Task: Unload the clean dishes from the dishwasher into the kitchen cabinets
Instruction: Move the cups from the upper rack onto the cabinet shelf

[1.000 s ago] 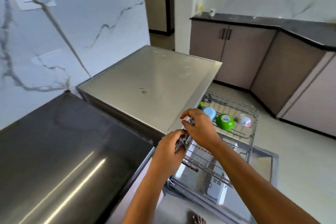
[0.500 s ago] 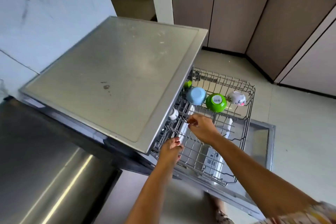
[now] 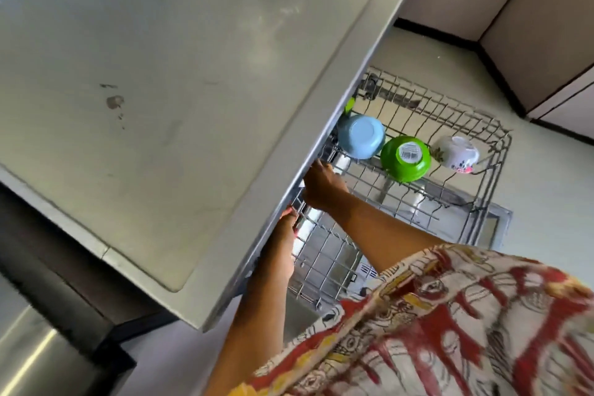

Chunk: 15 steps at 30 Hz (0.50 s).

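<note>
A wire dishwasher rack [image 3: 475, 151] is pulled out over the open door [image 3: 501, 222]. Three bowls lie upside down in a row at its far side: a light blue bowl [image 3: 361, 137], a green bowl [image 3: 405, 159] with a sticker, and a white floral bowl [image 3: 454, 154]. My right hand [image 3: 321, 185] reaches under the dishwasher's top edge, just below the blue bowl; its fingers are hidden there. My left hand [image 3: 287, 225] is at the rack's near left side, fingertips against the wires by something white. What either hand holds is hidden.
The dishwasher's flat steel top [image 3: 180, 90] fills the left and overhangs the rack. Beige lower cabinets [image 3: 514, 10] stand at the far right across a pale floor [image 3: 546, 190]. A patterned red and cream sleeve [image 3: 450, 325] covers the lower right.
My view has dropped lower and closer to the rack. Both hands have reached further left, under the dishwasher's top edge, the right hand toward the blue bowl.
</note>
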### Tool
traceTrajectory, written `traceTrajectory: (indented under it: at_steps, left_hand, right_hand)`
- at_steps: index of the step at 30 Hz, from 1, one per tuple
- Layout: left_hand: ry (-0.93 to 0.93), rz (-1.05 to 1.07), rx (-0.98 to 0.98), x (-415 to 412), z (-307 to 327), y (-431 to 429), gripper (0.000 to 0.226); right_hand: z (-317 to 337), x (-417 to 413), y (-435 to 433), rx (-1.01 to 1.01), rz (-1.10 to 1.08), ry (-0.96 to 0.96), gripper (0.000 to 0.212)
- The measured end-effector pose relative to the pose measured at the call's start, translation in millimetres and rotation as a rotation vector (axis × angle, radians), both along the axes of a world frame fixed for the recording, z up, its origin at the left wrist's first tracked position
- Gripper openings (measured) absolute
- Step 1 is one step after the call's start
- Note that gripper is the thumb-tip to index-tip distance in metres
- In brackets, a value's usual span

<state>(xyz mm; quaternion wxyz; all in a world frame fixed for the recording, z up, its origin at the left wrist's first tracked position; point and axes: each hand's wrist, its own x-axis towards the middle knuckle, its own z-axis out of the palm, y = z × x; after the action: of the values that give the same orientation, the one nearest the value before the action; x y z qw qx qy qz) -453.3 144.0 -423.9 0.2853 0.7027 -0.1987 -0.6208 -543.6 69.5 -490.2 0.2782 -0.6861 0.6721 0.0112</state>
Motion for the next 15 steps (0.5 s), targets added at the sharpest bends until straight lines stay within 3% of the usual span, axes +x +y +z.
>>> traceTrajectory:
  at_steps: [6,10,15]
  left_hand:
    - [0.017,0.116,0.056,1,-20,-10,0.040]
    - [0.036,0.194,0.096,1,-28,-11,0.039]
    - [0.026,0.143,0.106,-4,-26,-10,0.035]
  right_hand:
    - [-45,10,-36,0.122,0.225,0.115,0.056]
    - [-49,11,-38,0.028,0.246,0.198,0.036]
    - [-34,3,-31,-0.041,0.046,-0.129,0.047]
